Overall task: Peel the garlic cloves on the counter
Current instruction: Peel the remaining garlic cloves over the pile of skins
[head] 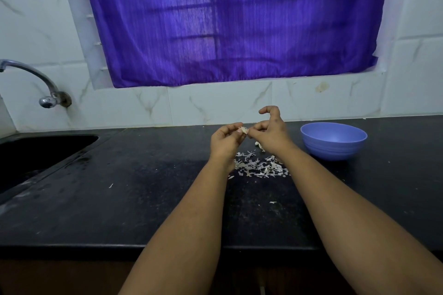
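A small pale garlic clove [243, 130] is held above the black counter [143, 187], pinched between both hands. My left hand [225, 142] grips it from the left with curled fingers. My right hand [269, 132] pinches its right end between thumb and a finger, the index finger raised and hooked above. A heap of white garlic skins [260, 166] lies on the counter under the hands. Another garlic piece [258, 144] peeks out beneath my right hand, mostly hidden.
A blue plastic bowl [333, 140] stands on the counter right of my hands. A black sink [36, 153] with a chrome tap [36, 84] is at the far left. A purple curtain [230, 19] hangs over the tiled back wall.
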Available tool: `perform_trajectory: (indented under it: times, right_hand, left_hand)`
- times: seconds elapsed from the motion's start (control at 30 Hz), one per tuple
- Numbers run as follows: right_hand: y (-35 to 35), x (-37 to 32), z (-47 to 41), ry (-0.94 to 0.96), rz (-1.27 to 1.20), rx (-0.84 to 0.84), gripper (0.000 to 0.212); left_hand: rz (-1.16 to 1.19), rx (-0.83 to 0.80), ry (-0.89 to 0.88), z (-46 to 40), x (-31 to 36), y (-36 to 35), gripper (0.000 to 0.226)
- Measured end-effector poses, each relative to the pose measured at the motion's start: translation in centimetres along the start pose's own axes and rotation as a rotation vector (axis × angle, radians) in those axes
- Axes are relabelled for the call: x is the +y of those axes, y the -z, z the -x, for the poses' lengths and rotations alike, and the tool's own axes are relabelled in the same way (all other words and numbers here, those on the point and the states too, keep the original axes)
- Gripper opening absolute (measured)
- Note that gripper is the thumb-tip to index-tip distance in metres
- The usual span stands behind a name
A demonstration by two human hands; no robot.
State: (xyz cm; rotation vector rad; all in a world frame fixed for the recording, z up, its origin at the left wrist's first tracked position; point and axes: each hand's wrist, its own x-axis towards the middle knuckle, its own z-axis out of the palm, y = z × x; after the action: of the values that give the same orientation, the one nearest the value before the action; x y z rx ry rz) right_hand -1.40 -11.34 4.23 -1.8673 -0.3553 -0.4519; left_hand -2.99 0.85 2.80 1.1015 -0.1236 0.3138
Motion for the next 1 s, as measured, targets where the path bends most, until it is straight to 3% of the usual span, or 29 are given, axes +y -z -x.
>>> perform_trajectory:
  times: [0.13,0.37,0.4,0.47,0.53,0.63,0.77,0.9,1.0]
  right_hand:
    - [-0.1,0.0,-0.1,-0.061,-0.052,0.011,0.05]
    - [0.1,-0.5,-0.3,-0.27,-0.419,0.031,0.036]
    - [0.4,-0.7,-0.1,-0.259,-0.373,0.038,0.028]
    - [1.2,-1.0,0.2,-0.181,-0.045,0.033,0.008]
    - [1.8,-1.0,0.6,-0.106,0.283,0.002,0.012]
    - [2.3,-0.8,0.5,-0.111,0.45,-0.057,0.013]
    - [2.6,-0.8,0.3,-0.105,0.423,-0.054,0.021]
    - [2.3,-1.0,0.2,-0.054,0.237,0.016,0.01]
    - [1.9,-1.5,0.5,-0.006,0.058,0.035,0.017]
  left_hand:
    - [0.02,-0.004,0.017,0.1,0.1,-0.1,0.02]
    - [0.145,0.014,0.057,0.0,0.6,0.1,0.019]
    - [0.15,0.01,0.063,0.1,0.6,0.1,0.019]
    - [0.157,-0.001,0.065,0.3,0.6,0.1,0.018]
    - [0.152,-0.004,0.062,0.4,0.7,0.0,0.019]
    - [0.14,-0.006,0.042,0.4,0.7,-0.1,0.021]
    - [0.047,-0.017,0.008,0.4,0.4,-0.1,0.022]
    - [-0.008,-0.025,-0.004,0.4,0.2,-0.1,0.019]
    - [-0.02,-0.042,-0.01,0.4,0.1,0.0,0.017]
